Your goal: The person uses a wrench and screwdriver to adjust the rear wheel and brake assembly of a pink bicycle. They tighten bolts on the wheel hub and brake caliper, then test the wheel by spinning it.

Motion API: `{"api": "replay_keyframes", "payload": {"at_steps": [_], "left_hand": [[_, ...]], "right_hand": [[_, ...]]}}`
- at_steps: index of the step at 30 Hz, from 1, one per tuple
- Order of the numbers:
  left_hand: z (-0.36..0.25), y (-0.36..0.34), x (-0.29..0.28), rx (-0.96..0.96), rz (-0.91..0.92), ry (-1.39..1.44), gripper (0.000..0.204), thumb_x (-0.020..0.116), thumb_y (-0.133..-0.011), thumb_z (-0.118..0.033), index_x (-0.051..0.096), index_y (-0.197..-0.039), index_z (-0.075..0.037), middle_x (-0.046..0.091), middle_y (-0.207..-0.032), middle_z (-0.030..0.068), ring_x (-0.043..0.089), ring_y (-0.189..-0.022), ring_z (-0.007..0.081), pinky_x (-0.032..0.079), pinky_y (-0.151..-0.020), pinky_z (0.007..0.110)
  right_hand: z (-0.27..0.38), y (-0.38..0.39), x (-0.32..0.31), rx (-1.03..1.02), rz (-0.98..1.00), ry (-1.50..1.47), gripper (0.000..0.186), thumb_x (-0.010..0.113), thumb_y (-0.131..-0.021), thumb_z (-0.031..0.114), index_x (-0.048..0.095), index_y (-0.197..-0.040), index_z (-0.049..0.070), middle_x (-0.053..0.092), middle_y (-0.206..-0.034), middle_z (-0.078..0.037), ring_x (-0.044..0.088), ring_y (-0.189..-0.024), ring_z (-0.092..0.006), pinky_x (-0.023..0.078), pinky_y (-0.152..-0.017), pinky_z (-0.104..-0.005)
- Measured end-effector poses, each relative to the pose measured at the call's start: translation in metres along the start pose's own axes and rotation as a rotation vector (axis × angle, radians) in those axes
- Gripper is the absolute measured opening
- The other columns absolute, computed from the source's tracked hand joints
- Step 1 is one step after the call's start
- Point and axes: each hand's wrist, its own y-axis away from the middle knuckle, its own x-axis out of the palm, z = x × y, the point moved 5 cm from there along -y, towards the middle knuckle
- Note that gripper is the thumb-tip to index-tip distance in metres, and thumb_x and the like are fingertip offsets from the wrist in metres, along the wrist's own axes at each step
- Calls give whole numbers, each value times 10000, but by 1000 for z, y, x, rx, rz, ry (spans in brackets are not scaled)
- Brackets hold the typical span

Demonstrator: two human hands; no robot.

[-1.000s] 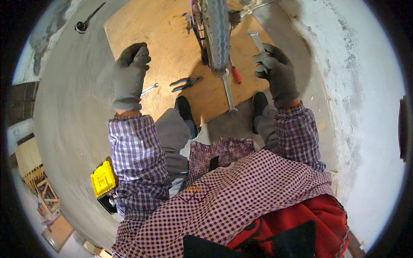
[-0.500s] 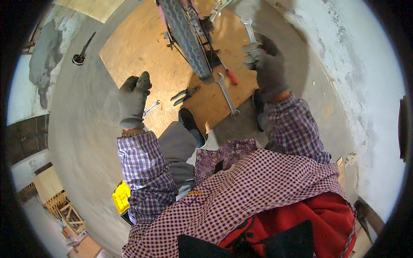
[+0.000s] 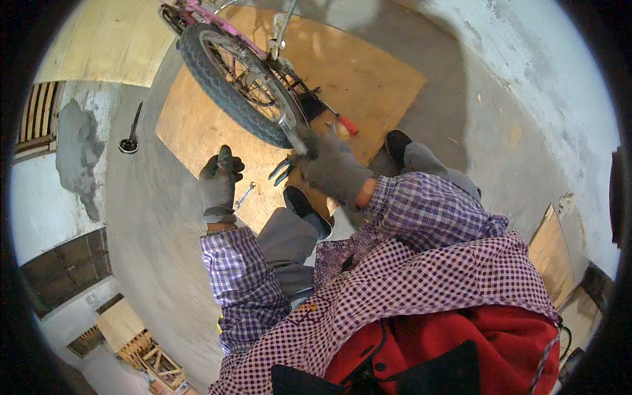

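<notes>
My right hand [image 3: 332, 168], in a grey glove, is closed around a metal wrench [image 3: 288, 128], whose head lies in front of the bicycle's wheel; I cannot tell whether it touches. The bicycle wheel [image 3: 220, 92] has a dark knobbly tyre and belongs to a pink-framed bicycle. My gloved left hand [image 3: 220, 184] hovers to the left with its fingers curled in and thumb up; whatever it holds, if anything, is hidden. Between the hands, pliers [image 3: 282, 170] with blue-black handles and a small wrench [image 3: 245, 195] lie on the wooden board [image 3: 191, 141].
A red-handled screwdriver [image 3: 347, 125] is beside the wheel. On the grey floor at left stands a dark round object with a rod [image 3: 130, 141]. My shoes [image 3: 306, 207] are at the board's near edge. A pale wall [image 3: 546, 85] rises at right.
My right hand has swung left and nearer with the wrench, to the wheel. The view has shifted, so the wheel now shows more from its side. My left hand stays curled.
</notes>
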Motion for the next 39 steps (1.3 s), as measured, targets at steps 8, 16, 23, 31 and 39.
{"api": "replay_keyframes", "payload": {"at_steps": [8, 16, 23, 31, 39], "left_hand": [[-5, 17, 77, -74, 792, -51, 447, 574, -1041, -375, 681, -1181, 36, 735, -1039, 114, 704, -880, 193, 567, -779, 323], [-29, 49, 115, 106, 637, 273, 523, 531, -1086, -427, 634, -1319, 29, 723, -1136, 92, 685, -1046, 185, 552, -901, 319], [-99, 46, 33, 364, -110, 514, 471, 501, -1080, -491, 637, -1005, -47, 648, -882, 68, 692, -835, 263, 550, -690, 319], [50, -125, 61, -37, 213, -188, 360, 603, -1013, -264, 672, -1276, -28, 596, -746, 14, 532, -551, 114, 457, -516, 307], [117, -409, 150, 393, -76, -376, 205, 588, -1021, -149, 649, -1152, -4, 577, -710, 39, 545, -587, 141, 451, -564, 300]], "right_hand": [[-14, 5, -17, 43, 22, -119, 486, 628, -923, 85, 552, -1398, 19, 715, -1050, -260, 724, -920, -363, 554, -793, -413], [-4, 36, -14, -481, -64, -63, 596, 697, -896, 55, 493, -1455, 80, 685, -1057, -198, 705, -914, -398, 563, -737, -439], [22, 33, -74, -367, 23, -30, 281, 715, -908, 142, 689, -1174, 55, 683, -979, -182, 700, -862, -353, 552, -735, -422], [-153, -217, 17, -32, 241, 227, 286, 659, -922, 265, 710, -1123, 67, 718, -1038, -223, 706, -945, -415, 557, -821, -479], [-456, -582, 125, 133, 293, 446, 358, 674, -887, 307, 710, -1167, 88, 723, -1114, -230, 700, -1023, -422, 553, -907, -484]]}}
